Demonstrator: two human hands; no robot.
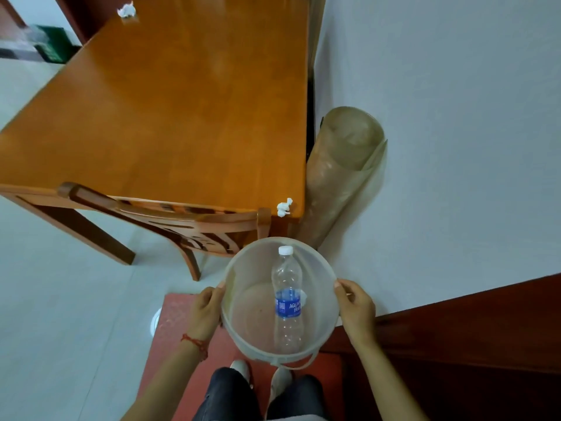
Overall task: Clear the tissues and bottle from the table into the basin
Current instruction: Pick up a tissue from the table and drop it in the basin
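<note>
I hold a translucent white basin point(243, 332) in front of me, my left hand point(206, 311) gripping its left rim and my right hand point(356, 308) its right rim. Inside it lies a clear plastic bottle point(287, 299) with a blue label and a white cap, cap pointing away from me. A bit of white tissue point(303, 296) shows beside the label. On the orange wooden table point(182, 110) one crumpled tissue point(284, 207) sits at the near right corner, and another crumpled tissue point(127, 10) lies at the far left edge.
A wooden chair point(170, 220) is pushed in at the table's near edge. A rolled brownish plastic sheet point(340, 174) leans against the white wall right of the table. Under my feet lies a red mat point(176, 329). Dark wooden furniture point(455, 329) stands at the right.
</note>
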